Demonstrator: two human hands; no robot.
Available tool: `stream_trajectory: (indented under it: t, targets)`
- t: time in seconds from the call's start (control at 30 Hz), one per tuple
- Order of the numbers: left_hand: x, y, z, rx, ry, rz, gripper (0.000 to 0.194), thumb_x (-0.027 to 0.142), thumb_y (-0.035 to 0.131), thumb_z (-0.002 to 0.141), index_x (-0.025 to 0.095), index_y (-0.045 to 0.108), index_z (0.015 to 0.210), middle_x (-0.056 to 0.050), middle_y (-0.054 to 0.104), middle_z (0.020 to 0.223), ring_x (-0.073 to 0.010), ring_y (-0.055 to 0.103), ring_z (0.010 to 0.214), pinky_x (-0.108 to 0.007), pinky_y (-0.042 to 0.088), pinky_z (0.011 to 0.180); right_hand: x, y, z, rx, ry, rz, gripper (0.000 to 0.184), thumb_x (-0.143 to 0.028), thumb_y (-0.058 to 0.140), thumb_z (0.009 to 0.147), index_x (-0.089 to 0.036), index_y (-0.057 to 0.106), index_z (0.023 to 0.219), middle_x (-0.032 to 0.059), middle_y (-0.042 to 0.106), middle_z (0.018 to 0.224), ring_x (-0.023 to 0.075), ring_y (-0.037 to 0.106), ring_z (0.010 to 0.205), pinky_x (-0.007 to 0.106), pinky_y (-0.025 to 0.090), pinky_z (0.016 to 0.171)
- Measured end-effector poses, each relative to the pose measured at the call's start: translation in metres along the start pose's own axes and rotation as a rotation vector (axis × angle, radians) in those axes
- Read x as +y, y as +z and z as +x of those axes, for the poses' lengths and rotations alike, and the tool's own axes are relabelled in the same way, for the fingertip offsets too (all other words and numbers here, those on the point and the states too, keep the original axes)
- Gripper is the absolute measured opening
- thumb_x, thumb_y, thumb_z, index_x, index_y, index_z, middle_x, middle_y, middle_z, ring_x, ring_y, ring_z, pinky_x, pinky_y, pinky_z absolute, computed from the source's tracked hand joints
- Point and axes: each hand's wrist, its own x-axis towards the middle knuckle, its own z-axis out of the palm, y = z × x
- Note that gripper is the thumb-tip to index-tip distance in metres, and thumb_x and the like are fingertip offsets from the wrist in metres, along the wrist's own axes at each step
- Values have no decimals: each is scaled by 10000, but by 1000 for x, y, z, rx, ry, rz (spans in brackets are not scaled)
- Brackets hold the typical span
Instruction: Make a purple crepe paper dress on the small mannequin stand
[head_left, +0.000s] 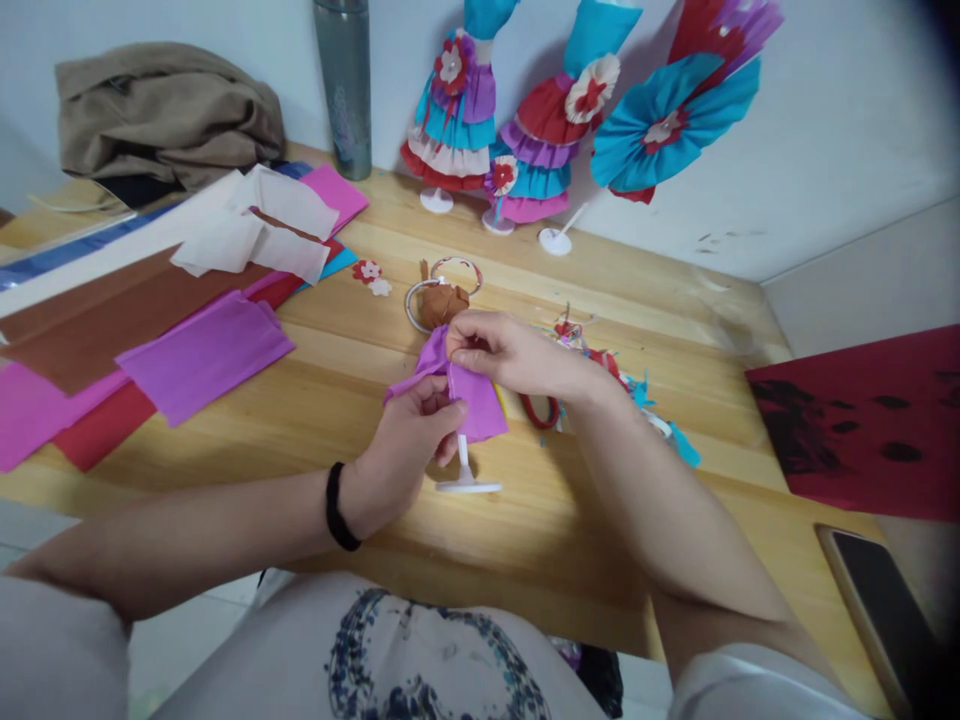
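Note:
A small doll form with a brown paper top [442, 303] stands on a white stand [466, 482] on the wooden table [570, 520]. A purple crepe paper skirt [477, 402] is wrapped round it. My left hand [409, 450] grips the purple paper and the doll from below, fingers closed. My right hand [499, 352] pinches the upper edge of the purple paper at the doll's waist. A black band sits on my left wrist.
Sheets of purple, pink, red, brown and white crepe paper [202, 350] lie at the left. Three finished paper-dress dolls [540, 140] stand at the back by the wall, next to a grey bottle [345, 85]. Paper scraps [637, 390] lie at the right, a phone [877, 600] at the front right corner.

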Motion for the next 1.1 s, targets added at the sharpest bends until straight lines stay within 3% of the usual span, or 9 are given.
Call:
stream_trajectory:
  t: [0.4,0.93,1.1]
  targets:
    - [1,2,-1,15,-18,-51,110,146,651,751,143,544,776,87,454,527,-15,361,350,-155,241,368,-3,10,-5,96,15,-196,185,-39,489,794,-204,474,713,5,518,742,151,452,688,278,318,660]
    - [1,3,-3,12,-19,-48,160,193,679,725,147,539,787,88,463,513,-20,373,353,-153,246,372,-8,15,-9,195,104,-145,165,-46,518,760,-186,542,677,15,546,738,139,456,655,279,326,647]
    - [-1,2,-1,46,-34,-57,230,292,728,726,157,549,777,77,475,489,-35,377,348,-160,263,360,-8,16,-9,201,108,-146,150,-69,530,767,-182,556,673,20,552,733,142,463,657,284,334,650]
